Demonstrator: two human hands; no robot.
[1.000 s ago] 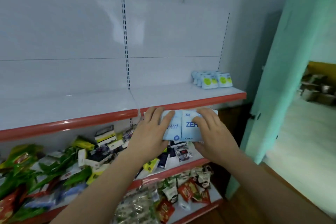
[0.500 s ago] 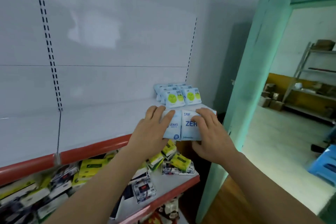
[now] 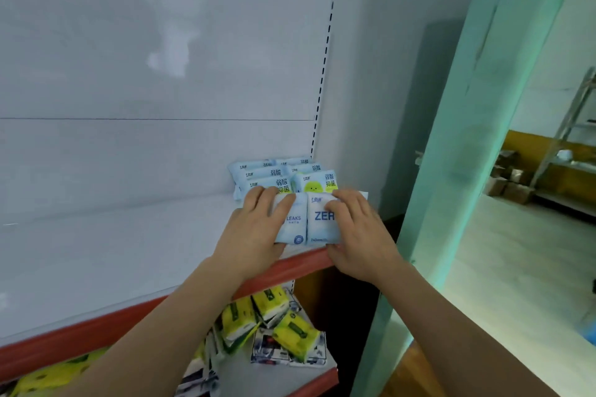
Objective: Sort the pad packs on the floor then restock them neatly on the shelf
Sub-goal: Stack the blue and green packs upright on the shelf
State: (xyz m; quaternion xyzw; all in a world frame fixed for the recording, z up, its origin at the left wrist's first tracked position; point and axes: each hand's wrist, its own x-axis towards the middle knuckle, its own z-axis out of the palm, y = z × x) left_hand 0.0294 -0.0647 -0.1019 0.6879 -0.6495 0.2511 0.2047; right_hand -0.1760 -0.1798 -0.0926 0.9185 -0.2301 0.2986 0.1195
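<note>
Two light-blue pad packs [image 3: 306, 222] printed "LEAKS" and "ZER" stand side by side at the right end of the white shelf [image 3: 129, 255], just above its red front edge. My left hand [image 3: 254, 232] grips the left pack, fingers over its top. My right hand [image 3: 358, 232] grips the right pack the same way. Right behind them, several blue pad packs with green marks [image 3: 283, 179] sit stacked against the back panel.
A teal door frame [image 3: 467, 138] rises just right of the shelf end. On the lower shelf [image 3: 319, 371] lie yellow-green packs [image 3: 267, 319] and other small goods. Through the doorway a room with a metal rack [image 3: 567, 126] and boxes shows.
Both hands carried the two packs forward and right, from in front of the shelf edge to over the shelf's right end, close behind the stacked packs. The view swung right.
</note>
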